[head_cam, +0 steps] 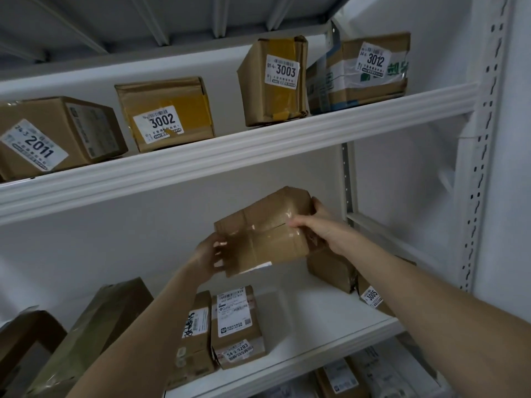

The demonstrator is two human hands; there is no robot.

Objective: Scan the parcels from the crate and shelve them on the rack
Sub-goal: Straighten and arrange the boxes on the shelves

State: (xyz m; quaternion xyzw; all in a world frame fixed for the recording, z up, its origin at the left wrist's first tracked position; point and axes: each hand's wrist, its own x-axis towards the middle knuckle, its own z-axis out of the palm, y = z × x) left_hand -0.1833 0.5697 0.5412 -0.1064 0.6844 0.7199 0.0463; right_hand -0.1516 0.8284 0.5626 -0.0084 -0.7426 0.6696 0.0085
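Note:
I hold a brown taped cardboard parcel [265,232] in the air above the middle shelf [310,320] of the white rack. My left hand [209,254] grips its lower left end, fingers curled round the edge. My right hand [319,226] grips its right end, thumb on the top face and fingers behind. The parcel is tilted, its right end higher. A white label edge shows under its bottom side. The crate is out of view.
The upper shelf [230,156] carries boxes labelled 2011 [54,136], 3002 [166,113], 3003 [275,80] and 3012 [365,70]. On the middle shelf stand box 3203 [237,326], a box marked 3005 [373,295] and a large parcel [94,334] at left. A perforated upright [485,139] is at right.

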